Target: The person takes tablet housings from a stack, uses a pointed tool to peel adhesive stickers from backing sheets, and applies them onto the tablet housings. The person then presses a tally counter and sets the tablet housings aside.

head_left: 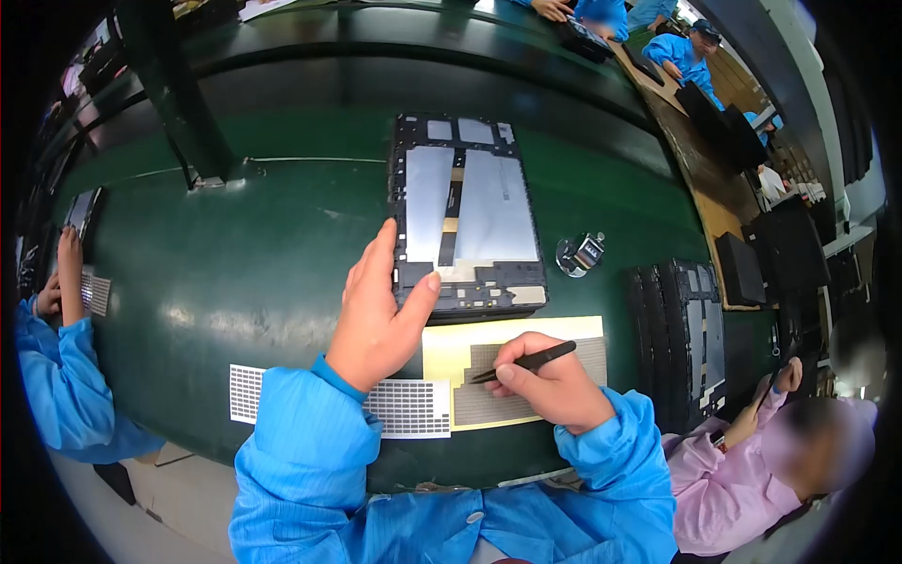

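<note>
In the head view, a stack of tablet-like panels (515, 207) lies in front of me, black-framed with a silver middle and a dark ribbon strip. My left hand (378, 305) rests at its lower left corner, fingers stretched along the side and thumb over the bottom edge. My right hand (554, 381) is closed around black tweezers (545, 357), whose tips point left onto a yellow sheet (446, 346) covered partly with rows of small dark stickers. Left of it, partly under my left sleeve, lies a white sheet (409, 409) with small dark rectangles.
A small tally counter (587, 252) stands right of the panels. More stacked panels (681, 338) stand at the table's right edge, near a person in pink (738, 479). At the left, a person in blue sleeves (70, 385) handles another panel (85, 209). A dark post (174, 94) rises at back left.
</note>
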`<state>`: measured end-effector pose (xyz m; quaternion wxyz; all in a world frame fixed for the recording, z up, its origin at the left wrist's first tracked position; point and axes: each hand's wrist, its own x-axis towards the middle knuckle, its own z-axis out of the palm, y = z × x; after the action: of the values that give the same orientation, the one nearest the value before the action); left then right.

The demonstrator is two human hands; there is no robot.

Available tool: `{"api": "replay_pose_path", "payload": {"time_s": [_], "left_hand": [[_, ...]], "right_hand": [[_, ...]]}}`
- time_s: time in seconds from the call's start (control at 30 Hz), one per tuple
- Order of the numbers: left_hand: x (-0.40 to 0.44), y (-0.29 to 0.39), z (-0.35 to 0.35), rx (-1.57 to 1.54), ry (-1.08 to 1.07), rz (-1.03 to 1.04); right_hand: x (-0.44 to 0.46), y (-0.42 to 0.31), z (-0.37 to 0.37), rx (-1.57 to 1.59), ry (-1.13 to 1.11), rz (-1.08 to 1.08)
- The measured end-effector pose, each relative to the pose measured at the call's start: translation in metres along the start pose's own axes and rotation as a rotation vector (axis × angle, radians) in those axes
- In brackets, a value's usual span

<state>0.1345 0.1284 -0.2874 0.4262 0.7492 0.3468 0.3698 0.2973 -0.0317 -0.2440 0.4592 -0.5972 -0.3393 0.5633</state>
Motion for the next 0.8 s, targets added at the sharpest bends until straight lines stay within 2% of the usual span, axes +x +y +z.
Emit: {"api": "replay_pose_path", "payload": {"time_s": [0.1,0.2,0.23,0.43,0.8], "left_hand": [[-0.001,-0.008,0.002,-0.107,-0.016,-0.006],[0.0,-0.005,0.002,-0.099,-0.019,0.017],[0.0,-0.005,0.002,-0.081,-0.016,0.016],[-0.002,0.002,0.001,0.016,-0.002,0.017],[-0.001,-0.001,0.002,-0.01,-0.004,-0.005]], "right_hand": [[0.001,-0.006,0.002,-0.074,-0.049,-0.112],[0.018,0.008,0.001,0.042,0.004,-0.097],[0.02,0.006,-0.001,0.031,0.035,-0.033],[0.02,0.012,0.0,0.0,0.09,-0.101],[0.02,0.013,0.001,-0.034,0.056,-0.109]]}}
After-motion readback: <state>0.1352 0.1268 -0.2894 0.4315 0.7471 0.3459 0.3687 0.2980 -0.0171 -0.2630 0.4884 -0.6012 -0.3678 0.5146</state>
